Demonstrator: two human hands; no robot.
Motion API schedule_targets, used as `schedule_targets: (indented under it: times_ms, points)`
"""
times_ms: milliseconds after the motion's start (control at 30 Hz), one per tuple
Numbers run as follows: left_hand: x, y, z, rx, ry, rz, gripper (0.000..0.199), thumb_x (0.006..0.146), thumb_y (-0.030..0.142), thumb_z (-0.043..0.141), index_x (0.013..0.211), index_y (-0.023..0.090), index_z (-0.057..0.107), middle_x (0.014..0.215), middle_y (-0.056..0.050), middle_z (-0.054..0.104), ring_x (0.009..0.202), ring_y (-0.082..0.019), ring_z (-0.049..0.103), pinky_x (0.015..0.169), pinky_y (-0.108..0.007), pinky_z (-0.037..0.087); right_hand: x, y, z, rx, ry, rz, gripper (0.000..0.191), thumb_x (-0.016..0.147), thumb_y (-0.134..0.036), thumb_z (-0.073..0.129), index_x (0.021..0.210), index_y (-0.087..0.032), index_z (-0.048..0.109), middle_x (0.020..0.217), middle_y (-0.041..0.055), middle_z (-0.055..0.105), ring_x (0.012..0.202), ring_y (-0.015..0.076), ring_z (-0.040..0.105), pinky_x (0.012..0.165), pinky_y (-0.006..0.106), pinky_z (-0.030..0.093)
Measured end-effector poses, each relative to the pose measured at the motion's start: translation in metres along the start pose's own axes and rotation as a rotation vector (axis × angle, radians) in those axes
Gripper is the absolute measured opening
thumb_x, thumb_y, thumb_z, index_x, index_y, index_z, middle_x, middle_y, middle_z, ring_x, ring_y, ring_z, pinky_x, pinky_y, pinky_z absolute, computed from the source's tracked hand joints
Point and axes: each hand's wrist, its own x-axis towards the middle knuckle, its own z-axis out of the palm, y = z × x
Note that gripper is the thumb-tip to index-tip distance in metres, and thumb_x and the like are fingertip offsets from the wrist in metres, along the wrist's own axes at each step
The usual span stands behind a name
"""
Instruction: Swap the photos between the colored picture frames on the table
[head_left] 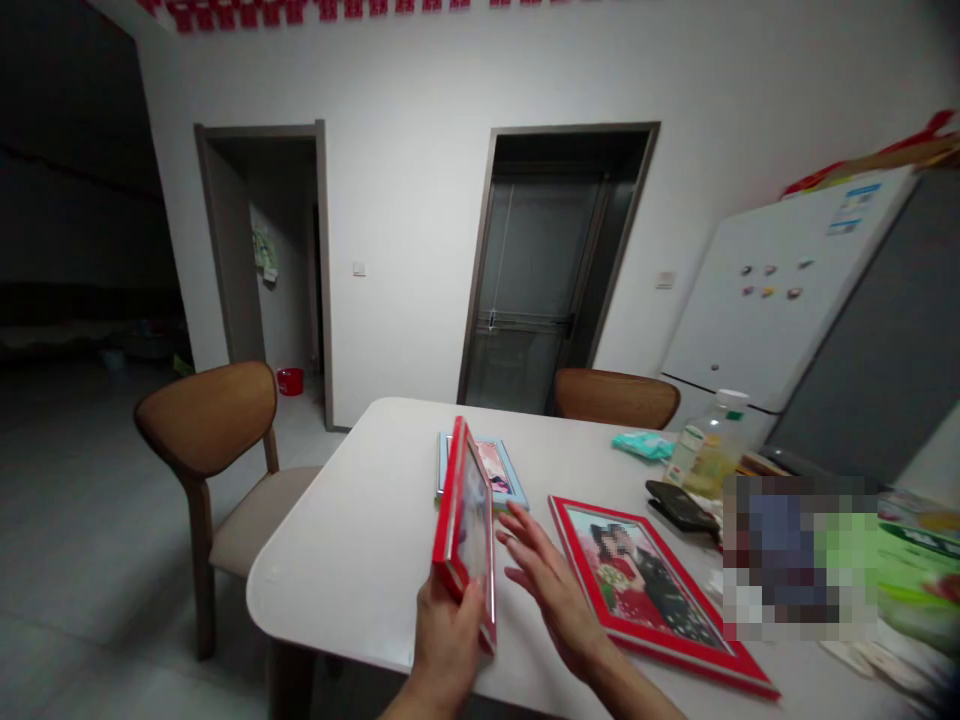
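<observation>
My left hand (448, 635) grips the lower edge of a red picture frame (454, 500), held upright and turned nearly edge-on above the table's front part. Just right of it, my right hand (546, 585) is raised with its fingers spread, holding nothing. Partly hidden behind the held frame, a light blue picture frame (508, 470) lies on the white table (337, 540). A larger red frame (660, 590) with a photo of two people lies flat to the right of my right hand.
At the table's right are a bottle (705, 450) with yellowish liquid, a black object (681, 506), a teal packet (643, 445) and a green bag (919, 570). Wooden chairs stand at the left (217, 420) and far side (616, 398). A white fridge (765, 300) is beyond.
</observation>
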Motion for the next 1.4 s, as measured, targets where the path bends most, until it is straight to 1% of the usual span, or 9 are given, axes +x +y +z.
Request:
schedule_targets:
  times_ms: [133,233,333,467,633,767,933,1100,1400]
  points:
    - [-0.014,0.004,-0.004,0.428,-0.255,0.384,0.043,0.074,0.019,0.046,0.116,0.014,0.044,0.110,-0.012,0.057,0.103,-0.023,0.051,0.088,-0.033,0.041,-0.005,-0.021,-0.009,0.366,0.107,0.113,0.062,0.072,-0.048,0.046,0.127,-0.027,0.023,0.119,0.0097,0.048,0.105,0.0235,0.048,0.078,0.040,0.042]
    - [-0.023,-0.008,-0.006,0.713,-0.457,0.646,0.061,0.067,0.011,0.048,0.126,0.014,0.031,0.124,-0.016,0.044,0.110,-0.026,0.044,0.089,-0.037,0.040,-0.015,-0.024,-0.013,0.391,0.147,0.180,0.067,0.070,-0.041,0.054,0.127,-0.027,0.022,0.110,0.0080,0.056,0.096,0.0220,0.054,0.076,0.037,0.044]
    - [-0.032,-0.027,-0.010,0.942,-0.534,0.726,0.064,0.066,0.009,0.049,0.126,0.021,0.031,0.127,-0.015,0.041,0.111,-0.029,0.043,0.084,-0.040,0.044,-0.024,-0.014,-0.018,0.319,0.159,0.258,0.077,0.066,-0.030,0.058,0.130,-0.023,0.016,0.097,0.0077,0.062,0.085,0.0221,0.060,0.073,0.036,0.046]
    - [-0.040,-0.039,-0.019,1.047,-0.620,0.701,0.047,0.075,0.016,0.046,0.120,0.027,0.038,0.124,-0.012,0.045,0.110,-0.027,0.044,0.082,-0.038,0.046,-0.026,0.018,-0.027,0.170,0.115,0.317,0.078,0.062,-0.017,0.053,0.129,-0.014,0.014,0.087,0.0078,0.065,0.073,0.0206,0.063,0.069,0.035,0.048]
    - [-0.040,-0.027,-0.040,1.069,-0.710,0.495,0.051,0.066,0.030,0.061,0.114,0.022,0.046,0.120,-0.014,0.049,0.108,-0.030,0.045,0.090,-0.049,0.036,-0.021,0.054,-0.038,-0.283,0.111,0.213,0.057,0.060,-0.019,0.047,0.116,-0.009,0.039,0.083,0.0078,0.066,0.070,0.0198,0.062,0.064,0.029,0.048]
    - [-0.037,-0.017,-0.057,1.123,-0.684,0.400,0.050,0.059,0.023,0.066,0.106,0.018,0.052,0.120,-0.016,0.049,0.110,-0.032,0.043,0.093,-0.053,0.030,-0.020,0.059,-0.042,-0.740,0.121,0.111,0.046,0.059,-0.018,0.045,0.105,-0.012,0.051,0.085,0.0081,0.065,0.072,0.0194,0.060,0.067,0.028,0.045]
    - [-0.038,-0.014,-0.064,1.093,-0.662,0.394,0.031,0.061,0.021,0.065,0.090,0.015,0.056,0.117,-0.015,0.051,0.111,-0.028,0.043,0.095,-0.050,0.029,-0.016,0.060,-0.041,-1.056,0.104,0.022,0.040,0.060,-0.017,0.045,0.099,-0.010,0.056,0.090,0.0117,0.061,0.082,0.0211,0.056,0.074,0.029,0.041]
    - [-0.038,-0.019,-0.065,1.059,-0.648,0.433,0.028,0.062,0.020,0.064,0.088,0.014,0.055,0.114,-0.017,0.054,0.108,-0.029,0.046,0.093,-0.052,0.030,-0.006,0.059,-0.036,-1.160,0.050,-0.086,0.033,0.062,-0.014,0.046,0.093,-0.014,0.058,0.097,0.0101,0.054,0.086,0.0175,0.053,0.076,0.024,0.039]
    - [-0.038,-0.020,-0.065,0.983,-0.621,0.413,0.028,0.061,0.017,0.064,0.087,0.014,0.055,0.113,-0.017,0.054,0.108,-0.030,0.046,0.093,-0.054,0.028,0.006,0.059,-0.028,-1.231,0.046,-0.073,0.023,0.073,-0.020,0.042,0.080,-0.017,0.063,0.085,0.0080,0.052,0.071,0.0151,0.054,0.065,0.024,0.039]
